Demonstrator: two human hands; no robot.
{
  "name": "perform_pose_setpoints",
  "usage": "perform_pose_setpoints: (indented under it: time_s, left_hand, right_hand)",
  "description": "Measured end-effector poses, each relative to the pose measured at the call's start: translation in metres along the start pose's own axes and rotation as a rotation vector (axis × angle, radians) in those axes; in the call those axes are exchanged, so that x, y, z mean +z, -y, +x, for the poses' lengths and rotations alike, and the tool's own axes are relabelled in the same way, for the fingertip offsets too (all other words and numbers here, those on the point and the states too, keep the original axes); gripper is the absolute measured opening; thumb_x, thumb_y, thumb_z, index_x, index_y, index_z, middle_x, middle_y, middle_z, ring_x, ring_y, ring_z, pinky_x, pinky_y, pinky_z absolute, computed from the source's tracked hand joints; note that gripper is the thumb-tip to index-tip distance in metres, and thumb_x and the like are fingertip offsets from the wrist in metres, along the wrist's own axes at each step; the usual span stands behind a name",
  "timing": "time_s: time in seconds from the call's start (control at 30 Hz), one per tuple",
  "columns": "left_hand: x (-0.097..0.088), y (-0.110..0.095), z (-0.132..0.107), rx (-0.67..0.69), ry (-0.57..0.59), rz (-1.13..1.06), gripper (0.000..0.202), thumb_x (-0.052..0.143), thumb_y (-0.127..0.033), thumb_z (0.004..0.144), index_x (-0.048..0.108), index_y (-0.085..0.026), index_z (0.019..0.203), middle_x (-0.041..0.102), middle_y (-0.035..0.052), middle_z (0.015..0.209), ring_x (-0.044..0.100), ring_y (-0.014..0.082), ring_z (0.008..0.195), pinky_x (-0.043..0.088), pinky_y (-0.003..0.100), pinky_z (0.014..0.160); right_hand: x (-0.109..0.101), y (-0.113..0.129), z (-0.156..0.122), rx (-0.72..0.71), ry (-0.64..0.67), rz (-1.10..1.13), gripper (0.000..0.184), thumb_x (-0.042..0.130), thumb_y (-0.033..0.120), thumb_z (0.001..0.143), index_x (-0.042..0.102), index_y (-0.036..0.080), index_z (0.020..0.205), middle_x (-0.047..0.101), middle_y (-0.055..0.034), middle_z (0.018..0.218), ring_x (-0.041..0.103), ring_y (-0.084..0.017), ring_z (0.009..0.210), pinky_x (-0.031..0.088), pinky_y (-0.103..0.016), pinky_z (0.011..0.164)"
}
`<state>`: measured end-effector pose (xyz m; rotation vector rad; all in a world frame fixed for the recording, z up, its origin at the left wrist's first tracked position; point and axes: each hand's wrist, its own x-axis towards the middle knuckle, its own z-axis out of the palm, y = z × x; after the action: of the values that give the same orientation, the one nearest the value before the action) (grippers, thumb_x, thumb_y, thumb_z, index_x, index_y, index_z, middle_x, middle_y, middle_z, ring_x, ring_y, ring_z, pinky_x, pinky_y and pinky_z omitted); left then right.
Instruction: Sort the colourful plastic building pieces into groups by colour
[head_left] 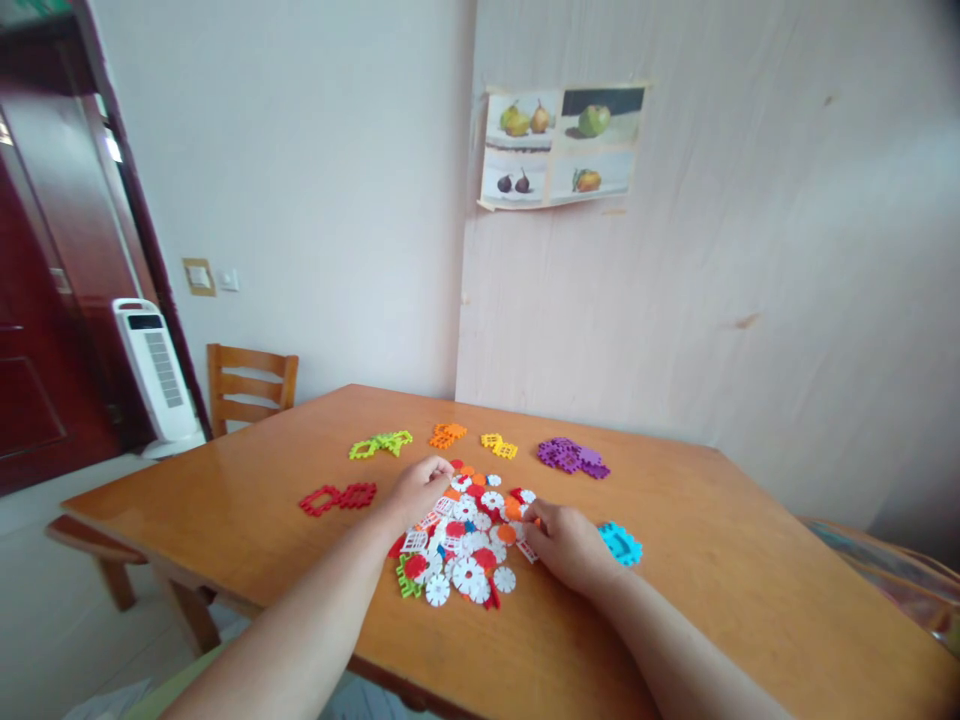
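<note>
A mixed pile of flat plastic building pieces [469,575] lies on the wooden table [720,600], mostly white notched discs with red, orange and blue ones. My left hand [421,488] is at the pile's far left side, its fingers curled together; whatever they hold is hidden. At the right edge is my right hand [571,545], fingers bent in against the white and orange discs. What lies between those fingertips cannot be made out. A white window-shaped piece [529,551] sits just below them. Green notched pieces [409,577] stick out at the pile's near left.
Around the pile lie red pieces [339,497], lime green pieces [381,444], orange pieces [448,435], yellow pieces [499,446], purple pieces [573,457] and a blue piece [621,543]. A wooden chair [253,384] and a white tower heater [159,372] stand beyond the table.
</note>
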<state>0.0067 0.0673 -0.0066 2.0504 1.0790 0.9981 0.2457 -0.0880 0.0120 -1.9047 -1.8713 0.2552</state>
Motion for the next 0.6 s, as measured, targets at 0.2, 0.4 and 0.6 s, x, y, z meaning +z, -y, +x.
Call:
perform_pose_setpoints:
  time_s: [0.2,0.4,0.6]
  left_hand:
    - [0.002,0.003,0.006,0.02,-0.087,-0.03,0.024,0.051,-0.038,0.08,0.064,-0.02,0.088,0.068,0.0005,0.08,0.062,0.0166,0.075,0.048,0.026,0.07]
    - [-0.004,0.0,0.024,0.058,-0.17,0.025,0.023,0.05,-0.037,0.081,0.063,-0.019,0.087,0.067,0.0013,0.08,0.062,0.0171,0.075,0.048,0.028,0.07]
    - [-0.018,-0.026,0.055,-0.034,-0.138,0.119,0.019,0.054,-0.032,0.077,0.066,-0.019,0.084,0.071,0.0035,0.08,0.064,0.0189,0.076,0.047,0.028,0.069]
  right_hand:
    - [0.009,-0.007,0.01,0.09,-0.179,0.098,0.017,0.046,0.032,0.089,0.06,0.023,0.087,0.067,-0.0009,0.072,0.058,-0.015,0.066,0.029,-0.022,0.057]
    - [0.015,-0.017,0.014,0.088,-0.227,0.196,0.017,0.045,0.033,0.087,0.059,0.024,0.085,0.067,0.0001,0.07,0.059,-0.016,0.066,0.034,-0.023,0.059]
    - [0.017,-0.019,0.016,0.086,-0.241,0.282,0.02,0.044,0.036,0.086,0.059,0.023,0.082,0.064,0.0004,0.067,0.059,-0.016,0.066,0.036,-0.023,0.059]
